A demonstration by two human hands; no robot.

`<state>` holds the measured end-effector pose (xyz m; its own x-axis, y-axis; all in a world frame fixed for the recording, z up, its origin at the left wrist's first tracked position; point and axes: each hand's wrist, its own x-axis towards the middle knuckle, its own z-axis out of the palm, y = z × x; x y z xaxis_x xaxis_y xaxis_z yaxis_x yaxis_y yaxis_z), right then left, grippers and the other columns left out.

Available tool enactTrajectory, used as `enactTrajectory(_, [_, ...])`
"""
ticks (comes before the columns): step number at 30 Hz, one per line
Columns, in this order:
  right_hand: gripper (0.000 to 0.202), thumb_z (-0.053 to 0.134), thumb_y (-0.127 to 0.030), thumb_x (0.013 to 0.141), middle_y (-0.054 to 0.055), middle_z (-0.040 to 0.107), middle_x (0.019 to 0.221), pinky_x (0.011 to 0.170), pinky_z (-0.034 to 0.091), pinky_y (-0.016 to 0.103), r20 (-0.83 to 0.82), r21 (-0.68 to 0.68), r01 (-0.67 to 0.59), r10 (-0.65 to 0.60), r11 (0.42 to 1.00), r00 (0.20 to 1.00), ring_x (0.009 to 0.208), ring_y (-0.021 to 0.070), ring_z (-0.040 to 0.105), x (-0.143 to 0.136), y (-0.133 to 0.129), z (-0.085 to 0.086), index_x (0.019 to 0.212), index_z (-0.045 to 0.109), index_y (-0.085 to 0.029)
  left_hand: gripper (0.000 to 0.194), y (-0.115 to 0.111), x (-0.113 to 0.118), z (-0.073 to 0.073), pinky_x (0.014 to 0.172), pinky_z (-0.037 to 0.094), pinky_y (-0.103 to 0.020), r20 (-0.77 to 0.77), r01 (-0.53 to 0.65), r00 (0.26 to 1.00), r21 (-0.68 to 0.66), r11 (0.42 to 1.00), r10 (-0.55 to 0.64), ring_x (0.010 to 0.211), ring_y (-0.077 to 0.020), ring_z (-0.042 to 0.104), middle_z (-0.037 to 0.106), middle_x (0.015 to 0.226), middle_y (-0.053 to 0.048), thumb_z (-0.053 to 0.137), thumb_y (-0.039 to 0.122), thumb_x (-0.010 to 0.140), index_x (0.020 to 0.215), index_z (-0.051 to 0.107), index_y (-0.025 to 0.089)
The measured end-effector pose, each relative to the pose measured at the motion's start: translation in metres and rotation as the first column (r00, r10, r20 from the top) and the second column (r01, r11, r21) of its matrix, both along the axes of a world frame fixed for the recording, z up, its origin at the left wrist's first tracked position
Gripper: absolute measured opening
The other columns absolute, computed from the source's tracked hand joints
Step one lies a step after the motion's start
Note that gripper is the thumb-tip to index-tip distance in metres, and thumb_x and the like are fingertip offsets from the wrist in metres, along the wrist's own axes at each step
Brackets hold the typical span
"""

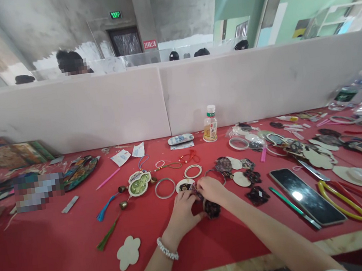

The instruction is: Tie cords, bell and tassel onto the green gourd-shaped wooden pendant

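Note:
Over the middle of the red tabletop, both my hands meet at a dark patterned fabric piece [212, 209]. My left hand [185, 211], with a white beaded bracelet at its wrist, grips the piece from the left, thumb underneath. My right hand [212, 190] pinches its upper edge, fingertips close to those of the left. Part of the piece is hidden by my fingers. Just beyond them lie a round fabric-covered disc [183, 185] and a pale ring [193, 171]. To the right are dark flower-shaped fabric pieces [223, 165] and a loose dark one [257, 195].
Left of my hands lie a green gourd-shaped pendant [140, 184] with tassels, a metal ring [165, 188] and a pale flower cutout [129, 252]. A small bottle [209, 125] stands behind. Rightward are a phone [305, 197], a green-handled tool [293, 207] and scissors [356, 199]. A white partition [97, 111] runs along the back.

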<state>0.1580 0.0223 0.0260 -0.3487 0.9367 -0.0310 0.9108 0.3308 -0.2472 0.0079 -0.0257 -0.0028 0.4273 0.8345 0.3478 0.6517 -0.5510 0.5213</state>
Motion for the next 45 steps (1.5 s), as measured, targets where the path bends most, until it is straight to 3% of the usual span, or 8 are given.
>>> enactTrajectory(11, [0.017,0.037,-0.018,0.082,0.007,0.06,0.082,0.069,0.038,0.023,-0.081,0.091,0.085,-0.078,0.992,0.994,0.079,0.0158,0.054,0.03,-0.013,0.021,0.08,0.054,-0.014,0.04,-0.003,-0.001,0.004,0.086,0.037,-0.042,-0.006,0.007,1.0,0.016,1.0,-0.007,0.098,-0.0258,0.046,0.056,0.1,-0.007,0.069,0.034,0.058,0.095,0.058,0.023])
enactTrajectory(19, [0.009,0.047,-0.016,0.07,0.001,0.057,0.072,0.058,0.039,0.019,-0.352,-0.389,-0.202,0.058,0.899,0.934,0.064,0.0123,0.05,0.14,-0.101,0.068,0.075,0.054,-0.019,0.033,-0.006,-0.001,0.007,0.089,0.035,-0.043,-0.045,0.015,0.999,0.021,1.0,-0.014,0.103,-0.0259,0.044,0.054,0.105,-0.007,0.061,0.032,0.068,0.099,0.056,0.022])
enactTrajectory(23, [0.015,0.045,-0.011,0.067,0.003,0.06,0.07,0.061,0.039,0.02,-0.37,-0.457,-0.205,0.024,0.866,0.929,0.064,0.0129,0.053,0.162,-0.121,0.076,0.061,0.058,-0.018,0.029,-0.008,0.0,0.009,0.09,0.034,-0.043,-0.035,0.029,0.999,0.031,0.999,-0.027,0.103,-0.0249,0.044,0.053,0.105,-0.007,0.053,0.021,0.072,0.1,0.057,0.023])
enactTrajectory(28, [0.038,0.04,-0.037,0.081,0.006,0.062,0.056,0.053,0.04,0.021,-0.272,-0.674,-0.111,-0.105,0.73,0.957,0.054,0.0146,0.057,0.152,-0.113,0.055,0.06,0.065,-0.015,0.032,-0.01,0.0,0.012,0.091,0.034,-0.042,-0.033,0.039,0.999,0.027,0.999,-0.038,0.105,-0.0245,0.042,0.051,0.109,-0.008,0.05,0.018,0.072,0.102,0.056,0.023])
enactTrajectory(31, [0.045,0.031,-0.045,0.084,0.003,0.057,0.049,0.053,0.04,0.022,-0.285,-0.55,-0.03,-0.153,0.835,0.946,0.049,0.0135,0.054,0.134,-0.103,0.044,0.071,0.063,-0.016,0.031,-0.01,0.0,0.014,0.091,0.034,-0.042,-0.036,0.056,0.998,0.031,0.998,-0.055,0.105,-0.0246,0.042,0.051,0.109,-0.007,0.052,0.021,0.071,0.101,0.057,0.023])
enactTrajectory(35, [0.027,0.045,-0.038,0.079,0.003,0.062,0.081,0.064,0.041,0.023,-0.378,-0.203,-0.04,-0.041,0.978,0.925,0.07,0.0152,0.056,0.095,-0.083,0.034,0.099,0.054,-0.022,0.031,-0.009,0.001,0.015,0.093,0.032,-0.042,-0.049,0.083,0.996,0.044,0.996,-0.081,0.105,-0.0245,0.041,0.05,0.11,-0.007,0.053,0.019,0.069,0.099,0.058,0.023])
enactTrajectory(40, [0.019,0.059,-0.026,0.067,0.007,0.057,0.091,0.073,0.038,0.027,-0.286,0.003,-0.074,0.072,0.997,0.955,0.085,0.0201,0.052,0.056,-0.054,0.011,0.084,0.055,-0.018,0.032,-0.012,0.001,0.019,0.091,0.032,-0.042,-0.064,0.108,0.992,0.031,0.994,-0.106,0.104,-0.0243,0.04,0.052,0.108,-0.005,0.053,0.015,0.067,0.096,0.06,0.025])
enactTrajectory(45, [0.004,0.051,-0.02,0.071,-0.001,0.053,0.065,0.058,0.037,0.022,-0.466,-0.105,-0.123,0.06,0.987,0.883,0.063,0.0129,0.05,0.06,-0.042,-0.003,0.069,0.052,-0.017,0.03,-0.013,0.001,0.02,0.091,0.032,-0.041,-0.075,0.117,0.991,0.027,0.993,-0.115,0.103,-0.024,0.039,0.052,0.107,-0.004,0.054,0.014,0.066,0.093,0.062,0.025])
